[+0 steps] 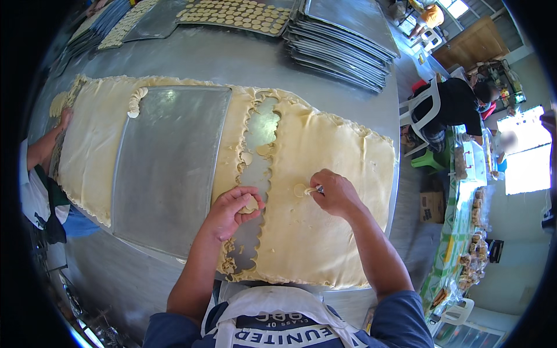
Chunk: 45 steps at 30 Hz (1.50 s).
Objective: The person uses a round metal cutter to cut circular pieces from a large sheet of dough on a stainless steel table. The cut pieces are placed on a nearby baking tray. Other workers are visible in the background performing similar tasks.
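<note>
A wide sheet of rolled dough (330, 148) covers the table before me, with a scalloped gap where rounds have been cut out. Several thin dough rounds (250, 205) are held in my left hand (228, 211), above that gap. My right hand (337, 193) grips a small metal cutter (320, 189), mostly hidden by the fingers, over the sheet's right part. Pale dough shows at the cutter's end, beside a circular mark (299, 190) in the sheet. Left of my hands, a flat metal tray (167, 174) lies on the dough, with an overlapping row of rounds (136, 103) at its far left corner.
Stacked metal trays (339, 48) stand at the back right of the metal table (209, 54). A tray of dough rounds (237, 17) lies at the back. Another person's hand (66, 117) touches the dough at far left. Dough scraps (229, 256) edge the gap.
</note>
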Motion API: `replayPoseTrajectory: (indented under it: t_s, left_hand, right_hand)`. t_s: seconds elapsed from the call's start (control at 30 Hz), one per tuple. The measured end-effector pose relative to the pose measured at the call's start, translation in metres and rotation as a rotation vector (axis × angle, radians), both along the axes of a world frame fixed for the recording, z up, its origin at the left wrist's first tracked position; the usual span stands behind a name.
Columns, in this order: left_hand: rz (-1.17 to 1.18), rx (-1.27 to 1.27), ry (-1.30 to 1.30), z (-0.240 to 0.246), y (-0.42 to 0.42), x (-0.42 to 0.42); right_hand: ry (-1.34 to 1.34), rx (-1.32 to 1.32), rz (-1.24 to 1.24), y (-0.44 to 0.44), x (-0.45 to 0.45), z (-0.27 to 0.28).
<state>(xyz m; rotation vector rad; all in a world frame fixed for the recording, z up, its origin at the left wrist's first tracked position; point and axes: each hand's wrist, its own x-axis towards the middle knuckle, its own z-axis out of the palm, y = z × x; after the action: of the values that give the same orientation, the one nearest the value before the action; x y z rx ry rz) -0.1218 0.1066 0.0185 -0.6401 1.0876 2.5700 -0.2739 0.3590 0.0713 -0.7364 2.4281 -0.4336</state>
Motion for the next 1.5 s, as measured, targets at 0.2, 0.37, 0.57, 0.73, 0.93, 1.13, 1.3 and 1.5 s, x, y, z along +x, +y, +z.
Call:
replayPoseTrajectory:
  t_s: [0.2,0.37,0.57,0.73,0.93,1.13,1.3,1.5]
  left_hand:
    - [0.021,-0.055,0.075,-0.011,0.004,0.011]
    - [0.107,0.055,0.142,-0.006,0.014,0.006]
    - [0.271,0.234,0.196,-0.013,0.030,-0.007]
    - [0.371,0.329,0.255,-0.020,-0.015,0.001]
    - [0.448,0.274,0.314,-0.002,-0.046,0.012]
    - [0.368,0.344,0.355,-0.020,-0.070,0.026]
    - [0.332,0.248,0.320,-0.012,-0.070,0.022]
    - [0.355,0.070,0.258,-0.007,-0.065,0.009]
  right_hand:
    - [-0.087,-0.109,0.082,-0.015,-0.007,-0.002]
    - [-0.157,-0.298,0.223,-0.024,-0.010,-0.008]
    - [-0.234,-0.575,0.242,-0.089,0.003,0.012]
    - [0.213,-0.181,0.211,-0.125,-0.037,-0.011]
    - [0.271,0.167,0.272,-0.164,-0.057,-0.022]
    - [-0.062,0.022,0.273,-0.164,-0.045,-0.015]
    - [0.020,0.015,0.186,-0.170,-0.030,-0.029]
    - [-0.033,-0.257,0.152,-0.156,-0.028,-0.006]
